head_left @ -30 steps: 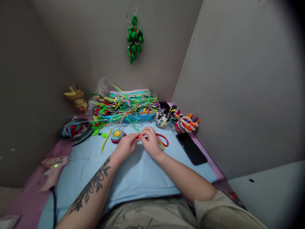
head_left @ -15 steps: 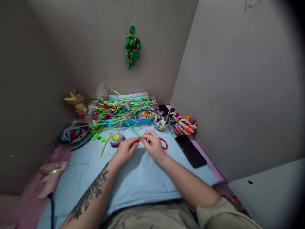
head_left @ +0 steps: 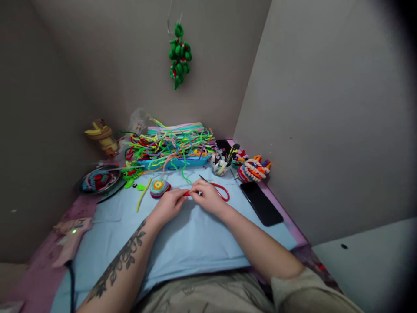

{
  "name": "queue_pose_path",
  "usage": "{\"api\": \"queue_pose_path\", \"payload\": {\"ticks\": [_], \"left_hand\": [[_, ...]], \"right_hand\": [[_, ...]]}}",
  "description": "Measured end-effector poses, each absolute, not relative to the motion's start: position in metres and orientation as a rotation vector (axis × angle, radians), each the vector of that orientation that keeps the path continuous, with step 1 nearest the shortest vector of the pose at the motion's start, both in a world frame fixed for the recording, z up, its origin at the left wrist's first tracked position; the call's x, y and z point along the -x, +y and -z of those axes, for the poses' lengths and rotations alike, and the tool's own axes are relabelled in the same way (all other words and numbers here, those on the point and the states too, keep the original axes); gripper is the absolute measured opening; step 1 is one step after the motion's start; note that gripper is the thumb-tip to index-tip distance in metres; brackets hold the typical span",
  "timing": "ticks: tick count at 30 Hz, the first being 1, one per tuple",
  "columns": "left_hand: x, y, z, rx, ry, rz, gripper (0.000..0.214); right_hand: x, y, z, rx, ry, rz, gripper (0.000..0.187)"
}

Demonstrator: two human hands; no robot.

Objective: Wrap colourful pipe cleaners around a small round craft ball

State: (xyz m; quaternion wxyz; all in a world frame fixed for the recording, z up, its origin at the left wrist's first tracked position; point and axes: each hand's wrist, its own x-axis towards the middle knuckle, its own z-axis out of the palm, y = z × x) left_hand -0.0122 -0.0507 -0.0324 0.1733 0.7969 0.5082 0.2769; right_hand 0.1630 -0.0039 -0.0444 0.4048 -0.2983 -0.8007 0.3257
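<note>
My left hand (head_left: 171,202) pinches a small red piece (head_left: 186,194) that looks like pipe cleaner, mostly covered by the fingers. At its other end, the fingertips of my right hand (head_left: 204,196) close on the same piece. Behind my right hand lies a pair of scissors (head_left: 224,191) with red handles, its pointed blade showing past the knuckles. Left of my hands sits a round, striped pipe-cleaner coil (head_left: 159,188) with a yellow and orange centre. A yellow-green pipe cleaner (head_left: 143,195) lies beside it.
A blue tray (head_left: 176,164) heaped with pipe cleaners stands at the back. Right of it are a clear cup (head_left: 220,167), a woven colourful piece (head_left: 254,169) and a black phone (head_left: 260,203). On the left are a dark bowl (head_left: 112,184) and a pink glue gun (head_left: 73,243).
Both hands stay pinched together on the red piece; the right fingers have shifted slightly left and down. More of the scissors shows behind the right hand. The camera view has tilted slightly.
</note>
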Motion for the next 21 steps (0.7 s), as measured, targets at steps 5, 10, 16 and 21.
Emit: {"api": "queue_pose_path", "payload": {"ticks": [5,10,16,21], "left_hand": [[0.013,-0.051,0.032,-2.259,1.437,-0.751,0.027],[0.013,-0.051,0.033,-2.241,1.437,-0.746,0.025],[0.013,-0.053,0.032,-2.172,1.476,-0.821,0.032],[0.019,-0.056,0.024,-2.029,1.771,-0.767,0.041]], "right_hand": [[-0.164,-0.002,0.044,0.767,-2.011,-0.897,0.015],[-0.162,-0.003,0.044,0.764,-2.013,-0.924,0.013],[-0.157,-0.006,0.046,0.800,-1.975,-0.769,0.014],[-0.184,0.027,0.028,1.033,-1.845,-0.448,0.016]]}}
